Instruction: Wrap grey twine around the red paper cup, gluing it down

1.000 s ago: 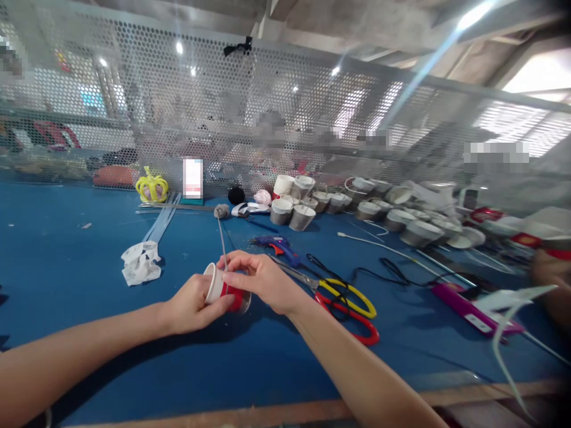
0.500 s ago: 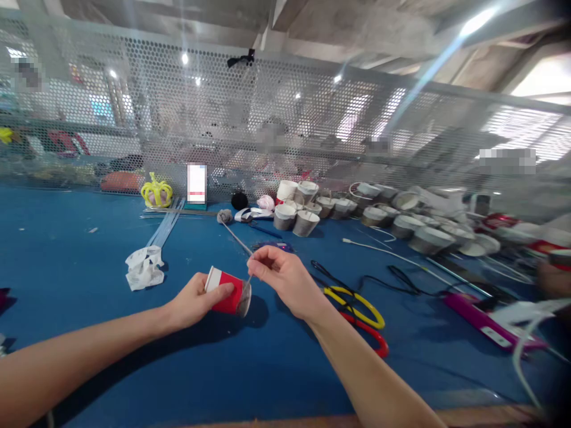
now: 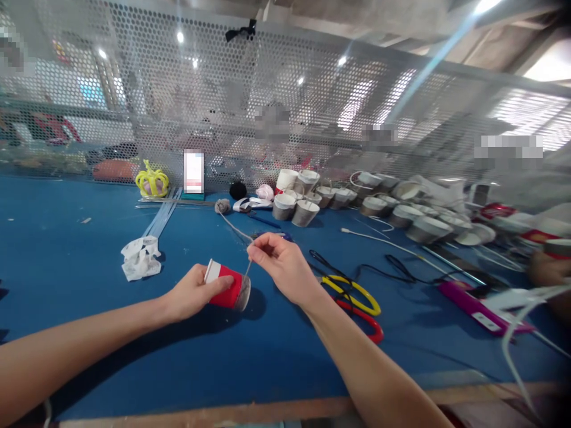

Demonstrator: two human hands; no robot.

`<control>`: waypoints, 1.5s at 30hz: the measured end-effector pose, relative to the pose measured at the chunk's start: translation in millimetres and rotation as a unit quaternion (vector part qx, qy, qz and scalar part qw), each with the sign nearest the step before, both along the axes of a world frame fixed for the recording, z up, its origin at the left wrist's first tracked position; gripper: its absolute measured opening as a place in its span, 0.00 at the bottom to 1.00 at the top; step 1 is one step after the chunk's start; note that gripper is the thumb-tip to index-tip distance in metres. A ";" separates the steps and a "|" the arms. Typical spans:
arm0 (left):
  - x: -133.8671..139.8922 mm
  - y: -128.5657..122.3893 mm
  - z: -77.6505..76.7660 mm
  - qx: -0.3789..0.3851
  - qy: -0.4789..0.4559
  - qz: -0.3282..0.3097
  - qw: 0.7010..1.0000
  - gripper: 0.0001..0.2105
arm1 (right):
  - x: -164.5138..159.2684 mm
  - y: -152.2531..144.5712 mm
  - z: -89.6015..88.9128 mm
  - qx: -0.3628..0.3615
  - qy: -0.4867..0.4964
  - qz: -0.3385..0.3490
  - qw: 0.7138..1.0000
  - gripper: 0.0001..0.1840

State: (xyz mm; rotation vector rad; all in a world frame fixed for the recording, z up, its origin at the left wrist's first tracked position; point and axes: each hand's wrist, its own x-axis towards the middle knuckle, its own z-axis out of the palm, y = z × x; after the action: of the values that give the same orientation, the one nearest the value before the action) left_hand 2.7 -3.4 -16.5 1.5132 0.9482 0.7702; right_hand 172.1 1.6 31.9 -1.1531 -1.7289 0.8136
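Our left forearm comes in from the lower left, and our left hand (image 3: 191, 291) is closed around the mouth end of a red-and-white paper cup (image 3: 232, 293), thumb laid along its red side; most of the other fingers are hidden behind it. Our right forearm slants up from the lower right, wrist bent slightly, and our right hand (image 3: 283, 267) pinches grey yarn (image 3: 236, 227) between thumb and forefinger, just above the cup's base. We have the cup over the blue tabletop (image 3: 200, 368), near the middle of our view, lying on its side: its mouth points left, its base right, and its long axis dips slightly toward the base, where grey yarn is wound. Beyond our fingers, the strand runs back to a grey ball (image 3: 222, 206).
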 end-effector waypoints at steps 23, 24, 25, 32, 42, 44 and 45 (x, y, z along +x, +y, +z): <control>0.6 6.2 -1.5 -0.140 -0.051 0.084 0.985 0.14 | 5.4 -0.9 3.4 0.025 0.006 0.011 1.000 0.06; 0.5 6.3 -1.6 -0.143 -0.049 0.083 0.985 0.14 | 5.7 -0.6 3.1 0.027 0.005 0.010 1.000 0.06; 0.7 6.0 -1.2 -0.147 -0.047 0.082 0.985 0.14 | 5.9 -0.2 2.7 0.028 0.003 0.009 1.000 0.06; 3.0 -2.0 6.6 -0.096 -0.016 0.044 0.994 0.15 | 4.5 3.4 -2.2 0.029 -0.026 0.000 0.999 0.07; 2.3 -8.5 4.8 -0.014 -0.013 -0.029 0.999 0.15 | 3.4 6.6 -6.6 0.001 -0.042 -0.002 0.999 0.08; 1.4 -9.9 4.8 -0.010 -0.020 -0.033 0.999 0.15 | 2.9 6.6 -7.5 -0.003 -0.044 0.000 0.999 0.08; 1.0 -10.6 4.6 -0.007 -0.022 -0.036 0.999 0.15 | 2.8 6.7 -8.1 -0.004 -0.045 0.001 0.999 0.08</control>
State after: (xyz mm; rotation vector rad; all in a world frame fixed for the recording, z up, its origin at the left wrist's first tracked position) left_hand 3.7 -14.0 -11.9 1.5040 0.8616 0.7406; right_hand 174.9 8.3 23.8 -1.2094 -1.8028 0.7808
